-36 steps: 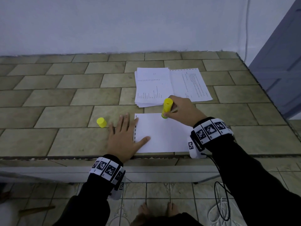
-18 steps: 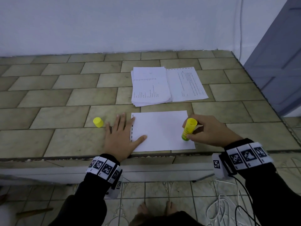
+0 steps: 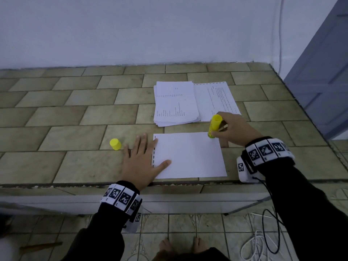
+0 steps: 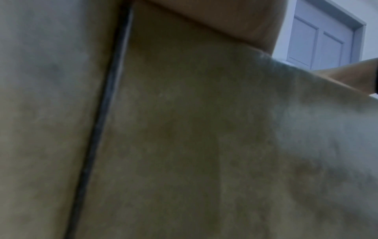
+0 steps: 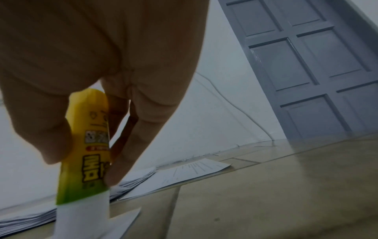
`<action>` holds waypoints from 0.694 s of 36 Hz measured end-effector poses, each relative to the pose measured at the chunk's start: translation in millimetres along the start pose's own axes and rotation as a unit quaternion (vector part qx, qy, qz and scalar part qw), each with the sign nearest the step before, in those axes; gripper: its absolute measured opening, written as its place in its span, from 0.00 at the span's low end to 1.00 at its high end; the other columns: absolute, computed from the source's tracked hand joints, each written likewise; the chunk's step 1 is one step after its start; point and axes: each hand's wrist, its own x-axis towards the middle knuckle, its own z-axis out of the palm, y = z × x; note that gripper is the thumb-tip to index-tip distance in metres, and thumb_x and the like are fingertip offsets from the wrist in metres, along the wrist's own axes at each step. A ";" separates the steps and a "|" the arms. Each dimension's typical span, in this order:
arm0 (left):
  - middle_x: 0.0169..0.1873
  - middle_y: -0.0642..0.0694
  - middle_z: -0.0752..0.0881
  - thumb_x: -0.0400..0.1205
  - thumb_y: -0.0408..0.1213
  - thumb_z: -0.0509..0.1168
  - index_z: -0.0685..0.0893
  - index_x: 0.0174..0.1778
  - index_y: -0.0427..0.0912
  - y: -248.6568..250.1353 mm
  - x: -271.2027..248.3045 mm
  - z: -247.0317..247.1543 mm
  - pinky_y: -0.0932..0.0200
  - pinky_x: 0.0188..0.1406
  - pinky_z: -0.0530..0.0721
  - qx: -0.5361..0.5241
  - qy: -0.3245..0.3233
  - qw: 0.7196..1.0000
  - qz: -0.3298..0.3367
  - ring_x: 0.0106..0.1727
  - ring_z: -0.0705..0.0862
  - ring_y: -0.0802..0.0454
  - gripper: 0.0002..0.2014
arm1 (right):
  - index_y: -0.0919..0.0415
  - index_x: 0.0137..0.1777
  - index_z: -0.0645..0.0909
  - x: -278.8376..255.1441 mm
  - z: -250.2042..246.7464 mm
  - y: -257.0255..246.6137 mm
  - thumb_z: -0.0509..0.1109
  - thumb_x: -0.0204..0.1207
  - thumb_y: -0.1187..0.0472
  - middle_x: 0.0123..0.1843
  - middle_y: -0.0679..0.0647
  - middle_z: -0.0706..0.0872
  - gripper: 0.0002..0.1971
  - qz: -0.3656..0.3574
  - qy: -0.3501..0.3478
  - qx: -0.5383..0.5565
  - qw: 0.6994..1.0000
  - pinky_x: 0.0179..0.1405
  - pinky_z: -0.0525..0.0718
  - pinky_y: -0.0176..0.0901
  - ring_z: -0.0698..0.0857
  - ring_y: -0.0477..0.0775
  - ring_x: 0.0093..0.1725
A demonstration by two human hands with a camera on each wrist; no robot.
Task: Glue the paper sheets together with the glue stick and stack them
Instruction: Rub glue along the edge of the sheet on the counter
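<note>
Glue stick (image 3: 214, 127) touches sheet's (image 3: 190, 155) far-right corner.

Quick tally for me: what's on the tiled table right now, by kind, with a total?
Glue stick: 1, gripped by the right hand, tip on the blank sheet
Yellow cap: 1, loose
Blank sheet: 1, left hand flat on its edge
Printed stack: 1, sheets uncountable
Single printed sheet: 1
Total: 5

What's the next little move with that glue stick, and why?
Probably draw the glue stick along the far edge of the blank sheet: the right hand has its tip on the far right corner, and the left hand pins the sheet's left edge flat.
</note>
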 end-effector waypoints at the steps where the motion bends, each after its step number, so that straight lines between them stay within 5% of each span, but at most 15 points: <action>1: 0.87 0.47 0.46 0.71 0.81 0.35 0.54 0.86 0.57 -0.1 -0.1 0.2 0.33 0.83 0.43 -0.002 0.001 1.000 0.001 0.87 0.42 0.49 0.50 | 0.62 0.39 0.81 4.0 0.2 0.6 0.78 0.69 0.67 0.40 0.50 0.89 0.07 0.007 0.003 -0.007 1.000 0.46 0.87 0.42 0.87 0.43 0.41; 5: 0.87 0.47 0.47 0.70 0.82 0.34 0.54 0.86 0.57 -0.2 -1.3 -0.9 0.33 0.83 0.42 -0.006 0.002 1.000 0.001 0.88 0.43 0.49 0.51 | 0.61 0.42 0.80 8.7 1.1 -1.4 0.77 0.69 0.67 0.40 0.49 0.90 0.08 0.031 0.019 -0.026 0.999 0.47 0.87 0.45 0.88 0.45 0.41; 10: 0.87 0.47 0.47 0.70 0.81 0.35 0.54 0.86 0.58 0.6 -1.0 -1.2 0.34 0.84 0.42 -0.005 0.001 1.000 -0.003 0.87 0.42 0.50 0.50 | 0.51 0.52 0.77 -1.6 -8.9 0.1 0.78 0.68 0.55 0.41 0.47 0.83 0.15 0.082 0.034 -0.132 0.987 0.35 0.76 0.41 0.80 0.46 0.39; 14: 0.87 0.47 0.47 0.71 0.81 0.36 0.55 0.86 0.57 -0.1 -1.4 -0.2 0.33 0.83 0.42 -0.011 0.002 1.000 -0.001 0.87 0.42 0.49 0.49 | 0.52 0.53 0.82 -11.8 -20.0 2.6 0.76 0.69 0.47 0.46 0.47 0.88 0.16 0.083 0.017 -0.293 0.952 0.54 0.80 0.49 0.85 0.51 0.45; 17: 0.88 0.47 0.46 0.71 0.80 0.36 0.54 0.86 0.57 0.1 -1.5 -1.4 0.33 0.83 0.42 -0.007 -0.005 1.000 -0.003 0.87 0.41 0.50 0.49 | 0.50 0.55 0.83 -15.3 -15.6 4.7 0.72 0.71 0.47 0.49 0.47 0.88 0.14 0.105 -0.052 -0.386 0.915 0.49 0.78 0.44 0.85 0.51 0.49; 20: 0.88 0.47 0.46 0.71 0.80 0.36 0.53 0.86 0.57 1.1 -1.6 -2.3 0.33 0.83 0.41 -0.003 -0.005 1.000 -0.002 0.87 0.41 0.49 0.49 | 0.51 0.52 0.83 -19.7 -12.0 8.4 0.71 0.72 0.52 0.49 0.50 0.86 0.10 0.138 -0.076 -0.360 0.919 0.44 0.78 0.44 0.83 0.53 0.47; 25: 0.88 0.47 0.46 0.72 0.80 0.36 0.54 0.86 0.57 0.9 -2.4 -2.1 0.34 0.83 0.41 -0.004 -0.004 1.000 -0.002 0.87 0.41 0.49 0.48 | 0.59 0.56 0.78 -23.5 -25.1 12.1 0.74 0.73 0.57 0.50 0.55 0.84 0.14 0.179 -0.008 -0.257 0.950 0.44 0.78 0.46 0.82 0.55 0.47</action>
